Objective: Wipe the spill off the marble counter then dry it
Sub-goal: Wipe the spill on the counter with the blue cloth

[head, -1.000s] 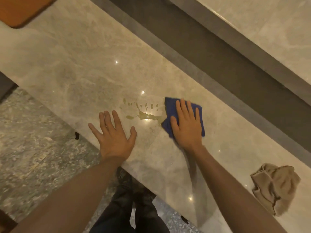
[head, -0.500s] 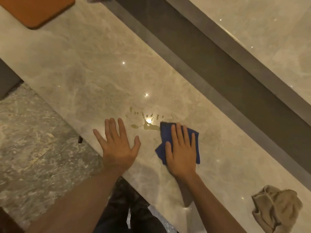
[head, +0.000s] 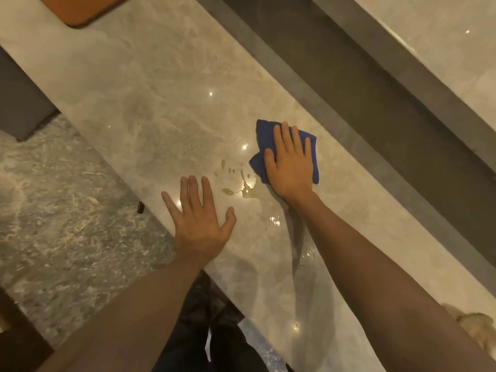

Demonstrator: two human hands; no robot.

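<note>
The marble counter (head: 150,108) runs as a broad band from the upper left of the frame to the lower right; its near edge passes under my left wrist, with the speckled floor (head: 53,210) below it at left, and its far edge meets a dark recessed strip (head: 362,84) along the upper right. My right hand (head: 291,165) lies flat, fingers spread, pressing down on the blue cloth (head: 264,132) at centre right of the frame; it grips nothing, it only bears on the fabric. The cloth is folded, its long axis running roughly from the top of the frame to the bottom, with one corner pointing up-left and a fold bulging left of my thumb. The spill (head: 243,187), a yellowish puddle with small droplets trailing to the upper left, sits just left of the cloth's lower edge, between my two hands; whether the cloth touches it I cannot tell. A thin wet sheen lies on the stone below it, beside my right forearm. My left hand (head: 200,221) rests open and empty, palm down, near the counter's front edge. Bare counter extends up-left of the spill as far as an orange board (head: 80,9) at the top left. A beige rag (head: 475,326) lies at the lower right edge, partly hidden by my right arm. A small dark object (head: 140,207) sits on the floor by the counter edge.
</note>
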